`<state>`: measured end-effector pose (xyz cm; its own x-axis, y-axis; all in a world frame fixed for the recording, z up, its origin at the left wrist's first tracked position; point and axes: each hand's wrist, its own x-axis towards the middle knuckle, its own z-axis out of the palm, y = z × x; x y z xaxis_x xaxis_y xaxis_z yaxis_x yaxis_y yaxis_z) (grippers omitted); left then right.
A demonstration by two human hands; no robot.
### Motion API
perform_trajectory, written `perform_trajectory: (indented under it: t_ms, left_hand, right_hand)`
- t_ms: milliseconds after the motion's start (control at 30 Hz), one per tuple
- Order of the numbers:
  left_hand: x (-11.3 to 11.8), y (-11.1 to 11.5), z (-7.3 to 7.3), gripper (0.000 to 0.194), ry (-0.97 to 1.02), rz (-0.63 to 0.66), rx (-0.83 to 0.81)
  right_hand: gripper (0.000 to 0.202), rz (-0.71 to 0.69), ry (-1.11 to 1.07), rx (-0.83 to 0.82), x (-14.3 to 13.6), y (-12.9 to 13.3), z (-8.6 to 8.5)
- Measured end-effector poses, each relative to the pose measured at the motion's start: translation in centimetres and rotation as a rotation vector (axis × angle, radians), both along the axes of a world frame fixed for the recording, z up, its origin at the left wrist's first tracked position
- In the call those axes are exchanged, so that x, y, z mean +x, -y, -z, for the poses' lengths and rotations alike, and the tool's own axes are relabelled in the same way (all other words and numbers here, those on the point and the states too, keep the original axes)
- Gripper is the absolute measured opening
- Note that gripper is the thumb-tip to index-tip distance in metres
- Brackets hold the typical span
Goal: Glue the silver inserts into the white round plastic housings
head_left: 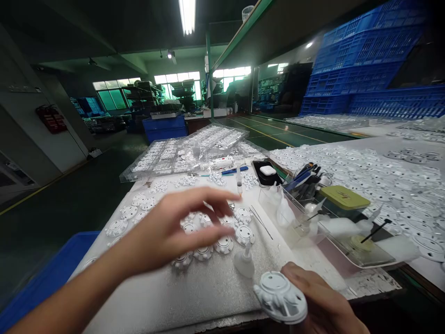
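My right hand [320, 297] grips a round white plastic part [280, 297] with a raised disc on top, above the front edge of the table. My left hand [194, 222] hovers over the table with fingers apart and nothing between them. Beneath and around it sit several similar white round parts [244, 234] in loose rows; my hand hides some of them. A small white squeeze bottle [244, 262] with a pointed nozzle stands between my two hands. Tweezers [261, 221] lie to the right of the parts.
At right, a clear bin [347, 260] holds bottles; a yellow-green lidded box [344, 197] stands behind it. Farther back are a phone [267, 178] with a white case on it, a blue pen-like tool [234, 170] and stacked clear trays [167, 157]. A blue crate [52, 278] is at lower left.
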<state>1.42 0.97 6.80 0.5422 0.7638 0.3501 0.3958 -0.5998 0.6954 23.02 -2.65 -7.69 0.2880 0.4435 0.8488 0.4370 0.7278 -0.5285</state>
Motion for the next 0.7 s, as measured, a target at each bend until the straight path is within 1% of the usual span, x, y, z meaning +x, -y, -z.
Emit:
perform_trajectory:
  t_ms: [33,67,133,233,300,333,400,500,600,700]
  left_hand:
    - [-0.3,-1.6,-0.5,0.031,-0.09,-0.101,0.02]
    - [-0.6,-3.3,-0.8,0.03,-0.226,-0.176,0.045]
    - [-0.8,-7.1,-0.4,0.028,-0.533,-0.274,0.016]
    - [-0.5,-12.5,1.7,0.025,-0.664,-0.302,-0.068]
    - [0.1,-15.3,3.2,0.025,-0.728,-0.332,-0.108]
    - [0.5,-16.4,3.8,0.026,-0.756,-0.35,-0.129]
    - [1.1,-18.2,4.8,0.028,-0.796,-0.389,-0.17]
    - [1.7,-20.0,5.6,0.03,-0.811,-0.436,-0.222]
    - [1.7,-20.7,6.2,0.031,-0.782,-0.46,-0.249]
    - [1.3,-20.6,6.5,0.03,-0.716,-0.449,-0.26]
  right_hand:
    - [0.008,0.011,-0.053,-0.012,0.2,-0.4,0.2]
    - [0.008,-0.02,-0.087,-0.051,0.5,-0.8,0.3]
    - [0.013,-0.117,-0.182,-0.179,1.1,-1.4,0.3]
    - [0.013,-0.291,-0.32,-0.33,1.8,-1.8,0.5]
    - [0.014,-0.356,-0.335,-0.367,2.0,-1.8,0.8]
    - [0.015,-0.367,-0.333,-0.376,2.0,-1.8,1.0]
    - [0.018,-0.361,-0.34,-0.387,1.9,-1.7,1.2]
    - [0.02,-0.364,-0.355,-0.398,1.7,-1.6,1.3]
    - [0.017,-0.376,-0.334,-0.384,1.9,-1.7,1.5]
    - [0.012,-0.386,-0.241,-0.373,2.2,-1.8,1.8]
